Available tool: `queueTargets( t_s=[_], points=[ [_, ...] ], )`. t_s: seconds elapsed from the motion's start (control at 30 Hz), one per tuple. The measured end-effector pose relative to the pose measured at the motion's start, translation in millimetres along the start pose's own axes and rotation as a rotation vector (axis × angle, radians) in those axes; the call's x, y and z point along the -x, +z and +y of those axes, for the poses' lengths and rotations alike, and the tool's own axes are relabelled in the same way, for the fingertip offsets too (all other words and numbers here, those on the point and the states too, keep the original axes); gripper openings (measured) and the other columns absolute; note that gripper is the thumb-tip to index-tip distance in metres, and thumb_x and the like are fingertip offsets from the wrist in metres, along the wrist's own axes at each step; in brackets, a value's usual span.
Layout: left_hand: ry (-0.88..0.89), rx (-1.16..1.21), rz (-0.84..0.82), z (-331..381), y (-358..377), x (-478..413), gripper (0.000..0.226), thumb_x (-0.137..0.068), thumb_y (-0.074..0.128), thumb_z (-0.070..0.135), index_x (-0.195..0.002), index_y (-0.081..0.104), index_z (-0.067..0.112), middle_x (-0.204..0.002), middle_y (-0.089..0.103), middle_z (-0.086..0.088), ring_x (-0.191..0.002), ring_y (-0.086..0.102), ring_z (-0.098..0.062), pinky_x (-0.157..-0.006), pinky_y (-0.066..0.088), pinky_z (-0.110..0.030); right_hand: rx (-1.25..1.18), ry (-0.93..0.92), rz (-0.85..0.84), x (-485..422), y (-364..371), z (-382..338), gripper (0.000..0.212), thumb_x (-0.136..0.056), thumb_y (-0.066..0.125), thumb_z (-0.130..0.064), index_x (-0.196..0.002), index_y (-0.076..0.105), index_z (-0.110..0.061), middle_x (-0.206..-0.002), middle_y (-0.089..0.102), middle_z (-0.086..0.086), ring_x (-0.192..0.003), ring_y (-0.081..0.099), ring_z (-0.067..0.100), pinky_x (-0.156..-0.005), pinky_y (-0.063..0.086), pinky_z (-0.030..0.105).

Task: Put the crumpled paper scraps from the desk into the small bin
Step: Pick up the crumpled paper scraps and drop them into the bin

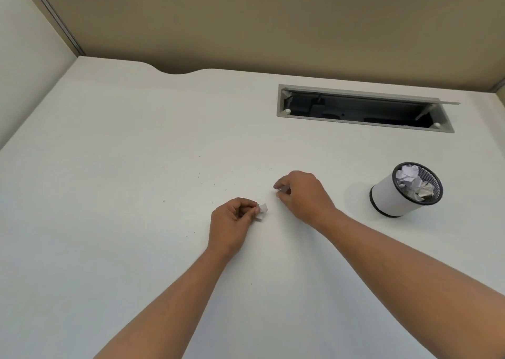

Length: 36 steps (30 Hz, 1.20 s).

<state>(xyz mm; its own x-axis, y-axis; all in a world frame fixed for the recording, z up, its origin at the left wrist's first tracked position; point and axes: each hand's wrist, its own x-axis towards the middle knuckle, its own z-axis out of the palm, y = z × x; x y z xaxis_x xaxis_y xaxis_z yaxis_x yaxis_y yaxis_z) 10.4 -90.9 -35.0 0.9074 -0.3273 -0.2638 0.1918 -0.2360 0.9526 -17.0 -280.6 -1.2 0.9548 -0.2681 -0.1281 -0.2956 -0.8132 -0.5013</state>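
My left hand (232,222) pinches a small white crumpled paper scrap (262,211) between thumb and fingers, just over the white desk (109,167). My right hand (303,194) sits a little further back and to the right, its fingertips closed on a tiny scrap (281,190) that is mostly hidden. The small bin (393,197), a white cylinder with a black mesh rim, stands to the right of both hands. It holds several crumpled papers (412,182).
An open cable slot (363,108) with a raised grey lid is cut into the desk at the back right. A tan partition wall (273,22) runs behind the desk. Tiny dark specks dot the surface near the hands.
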Motion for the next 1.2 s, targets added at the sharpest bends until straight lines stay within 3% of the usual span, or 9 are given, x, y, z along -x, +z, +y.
queueTargets(
  t_s=[0.13,0.3,0.43,0.6,0.73,0.93,1.1,1.2],
  points=[
    [-0.011,-0.108,0.053,5.8,15.9,9.9,0.006,-0.083,0.076,0.022,-0.081,0.072,0.025,-0.071,0.074,0.011,-0.067,0.069,-0.004,-0.062,0.050,-0.018,-0.154,0.053,0.085,36.5,-12.3,16.0,0.009,-0.087,0.069,-0.021,-0.093,0.075,-0.021,-0.079,0.068,-0.008,-0.075,0.061,0.010,-0.075,0.052,0.028],
    [0.050,-0.094,0.020,34.7,62.3,24.5,0.014,-0.080,0.080,0.036,-0.085,0.071,0.027,-0.073,0.074,0.011,-0.068,0.070,-0.006,-0.068,0.059,-0.029,-0.343,0.126,0.206,82.7,-19.4,48.4,0.012,-0.088,0.071,-0.018,-0.097,0.077,-0.020,-0.089,0.072,-0.007,-0.080,0.066,0.005,-0.078,0.053,0.022],
    [0.154,-0.086,-0.098,77.8,112.6,30.5,0.019,-0.078,0.080,0.042,-0.090,0.069,0.033,-0.078,0.075,0.010,-0.076,0.072,-0.005,-0.075,0.057,-0.027,-0.410,0.094,0.300,110.9,-35.9,73.5,0.014,-0.087,0.070,-0.010,-0.093,0.077,-0.021,-0.090,0.067,-0.008,-0.078,0.065,0.006,-0.072,0.052,0.019],
    [0.293,-0.174,-0.197,118.4,173.6,29.4,0.006,-0.083,0.076,0.025,-0.077,0.074,0.027,-0.075,0.075,0.014,-0.073,0.069,-0.001,-0.072,0.055,-0.022,-0.475,0.098,0.439,134.7,-65.3,103.4,0.014,-0.084,0.074,-0.009,-0.091,0.077,-0.021,-0.085,0.066,-0.008,-0.076,0.064,0.004,-0.065,0.046,0.009],
    [0.292,-0.261,-0.191,128.7,215.3,25.5,0.005,-0.083,0.075,0.022,-0.079,0.075,0.023,-0.073,0.072,0.009,-0.069,0.066,-0.005,-0.068,0.053,-0.023,-0.511,0.111,0.549,148.7,-89.1,125.6,0.017,-0.083,0.076,-0.011,-0.089,0.075,-0.028,-0.086,0.070,-0.016,-0.073,0.066,0.003,-0.061,0.046,0.008],
    [0.296,-0.441,-0.097,125.2,246.2,25.0,0.008,-0.083,0.071,0.035,-0.082,0.071,0.028,-0.072,0.066,0.018,-0.074,0.063,-0.003,-0.064,0.049,-0.023,-0.508,0.131,0.654,161.8,-115.1,151.6,0.032,-0.082,0.077,-0.014,-0.081,0.066,-0.044,-0.084,0.070,-0.015,-0.070,0.065,0.002,-0.057,0.044,0.007],
    [0.266,-0.421,-0.016,120.8,251.9,31.0,0.013,-0.082,0.069,0.044,-0.086,0.067,0.031,-0.076,0.066,0.021,-0.076,0.060,0.004,-0.060,0.043,-0.020,-0.510,0.136,0.672,164.7,-122.9,165.2,0.024,-0.082,0.077,-0.017,-0.081,0.068,-0.039,-0.084,0.070,-0.015,-0.070,0.064,0.002,-0.056,0.045,0.008],
    [0.263,-0.369,0.039,112.3,240.4,34.5,0.013,-0.083,0.068,0.045,-0.088,0.065,0.034,-0.079,0.066,0.021,-0.078,0.062,0.001,-0.066,0.045,-0.022,-0.511,0.143,0.662,161.3,-124.2,170.2,0.019,-0.083,0.076,-0.018,-0.083,0.069,-0.036,-0.082,0.070,-0.017,-0.070,0.064,0.001,-0.056,0.045,0.008]
  ],
)
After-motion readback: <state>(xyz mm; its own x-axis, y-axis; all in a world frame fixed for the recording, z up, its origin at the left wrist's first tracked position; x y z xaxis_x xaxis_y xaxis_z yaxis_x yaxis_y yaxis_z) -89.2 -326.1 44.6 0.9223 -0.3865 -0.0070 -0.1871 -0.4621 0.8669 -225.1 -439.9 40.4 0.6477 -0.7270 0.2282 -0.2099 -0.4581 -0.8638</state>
